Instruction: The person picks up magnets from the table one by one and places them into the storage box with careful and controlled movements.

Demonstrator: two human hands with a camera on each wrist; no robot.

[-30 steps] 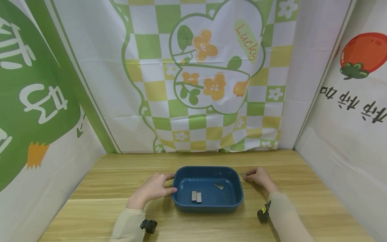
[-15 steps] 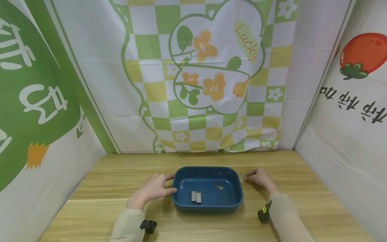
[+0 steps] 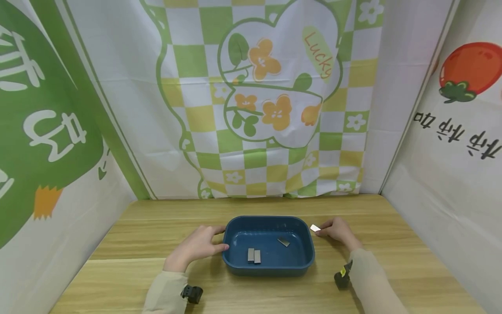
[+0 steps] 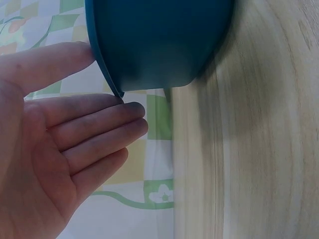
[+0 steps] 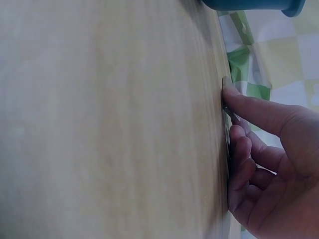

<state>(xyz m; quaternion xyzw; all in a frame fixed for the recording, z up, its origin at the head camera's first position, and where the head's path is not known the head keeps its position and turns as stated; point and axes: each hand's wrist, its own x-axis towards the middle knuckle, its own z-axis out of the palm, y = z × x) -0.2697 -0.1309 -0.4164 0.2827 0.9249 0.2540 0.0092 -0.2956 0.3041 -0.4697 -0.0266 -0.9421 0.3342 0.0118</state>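
Observation:
A blue rectangular plastic bin (image 3: 269, 271) stands on the table. Inside it two small silvery metal blocks (image 3: 251, 254) lie side by side at the left, and another metal block (image 3: 283, 241) lies at an angle near the right. My left hand (image 3: 198, 244) has its fingers extended, thumb and fingertips at the bin's left rim; the left wrist view shows the straight fingers (image 4: 94, 132) there. Just right of the bin, my right hand (image 3: 335, 230) pinches a small flat metal block (image 3: 315, 228) close to the tabletop. In the right wrist view the other fingers (image 5: 241, 154) are curled.
The wooden table (image 3: 157, 218) reaches back to a checked green-and-white curtain (image 3: 251, 174). Printed white cloths hang at the left and right sides. A black wrist device (image 3: 192, 294) sits on the left sleeve, another black device (image 3: 342, 279) on the right.
The metal block in my right fingers has tilted slightly and now shows a bright white face, more of it visible than before. Both hands and the bin stay nearly in place.

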